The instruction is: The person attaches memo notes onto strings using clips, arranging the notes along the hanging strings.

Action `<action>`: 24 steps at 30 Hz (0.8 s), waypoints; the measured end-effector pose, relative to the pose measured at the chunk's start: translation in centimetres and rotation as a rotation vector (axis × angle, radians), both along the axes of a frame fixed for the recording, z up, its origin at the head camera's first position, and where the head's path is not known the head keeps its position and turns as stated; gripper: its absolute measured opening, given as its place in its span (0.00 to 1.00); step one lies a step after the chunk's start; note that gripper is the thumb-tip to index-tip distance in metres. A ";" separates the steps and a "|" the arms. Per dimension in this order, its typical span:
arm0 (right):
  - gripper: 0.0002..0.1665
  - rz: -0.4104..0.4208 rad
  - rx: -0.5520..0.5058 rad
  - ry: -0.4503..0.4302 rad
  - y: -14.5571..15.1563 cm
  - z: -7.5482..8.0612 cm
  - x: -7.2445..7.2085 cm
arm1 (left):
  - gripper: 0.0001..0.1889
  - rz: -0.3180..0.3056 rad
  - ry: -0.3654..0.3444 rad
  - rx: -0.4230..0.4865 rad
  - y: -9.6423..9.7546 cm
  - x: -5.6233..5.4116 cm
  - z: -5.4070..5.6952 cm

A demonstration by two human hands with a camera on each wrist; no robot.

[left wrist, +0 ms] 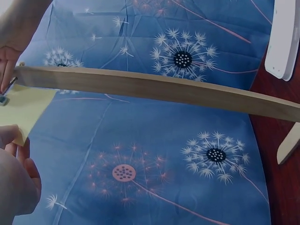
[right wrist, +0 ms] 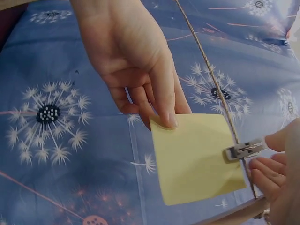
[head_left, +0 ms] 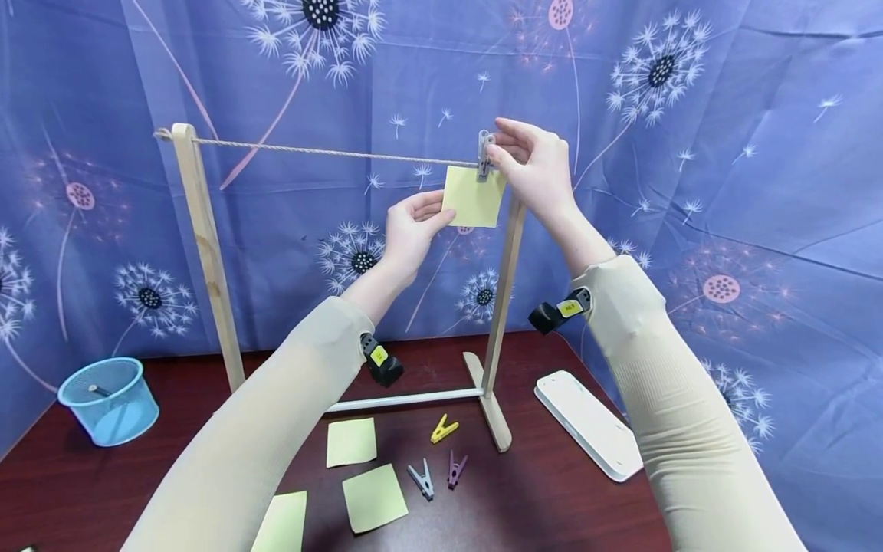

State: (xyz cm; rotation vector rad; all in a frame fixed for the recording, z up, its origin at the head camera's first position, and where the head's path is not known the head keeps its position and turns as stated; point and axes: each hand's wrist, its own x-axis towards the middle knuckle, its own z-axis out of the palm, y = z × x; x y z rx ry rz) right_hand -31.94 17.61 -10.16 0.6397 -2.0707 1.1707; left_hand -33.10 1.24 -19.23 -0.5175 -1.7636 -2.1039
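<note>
A yellow sticky note (head_left: 471, 201) hangs at the right end of a twine line (head_left: 331, 152), its top edge at the twine. My left hand (head_left: 412, 230) pinches the note's lower left corner between thumb and fingers. A grey clothespin (right wrist: 244, 150) sits over the twine and the note's upper edge. At the outer end of that clothespin are the thumb and fingers of my right hand (head_left: 534, 161), which pinch it. In the left wrist view the note (left wrist: 26, 105) shows in part, with the clothespin cut off at the edge.
A wooden frame's left post (head_left: 207, 245) and right post (head_left: 506, 291) carry the twine. On the dark table lie several more sticky notes (head_left: 375, 498), a yellow clothespin (head_left: 444, 429), a light grey clothespin (head_left: 421, 481) and a purple clothespin (head_left: 455, 470). A blue mesh basket (head_left: 110, 406) and a white tray (head_left: 589, 425) flank them.
</note>
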 end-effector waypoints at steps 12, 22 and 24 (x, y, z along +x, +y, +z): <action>0.22 0.096 -0.269 0.263 0.0 -3.4 0.3 | 0.17 -0.014 0.008 -0.045 -2.3 0.2 -2.7; 0.14 0.159 -0.348 0.375 0.1 -7.5 0.7 | 0.19 -0.025 -0.098 -0.272 -5.5 -0.2 -7.9; 0.13 0.162 -0.323 0.373 0.0 -8.5 0.6 | 0.19 -0.014 -0.122 -0.341 -6.3 -0.2 -8.8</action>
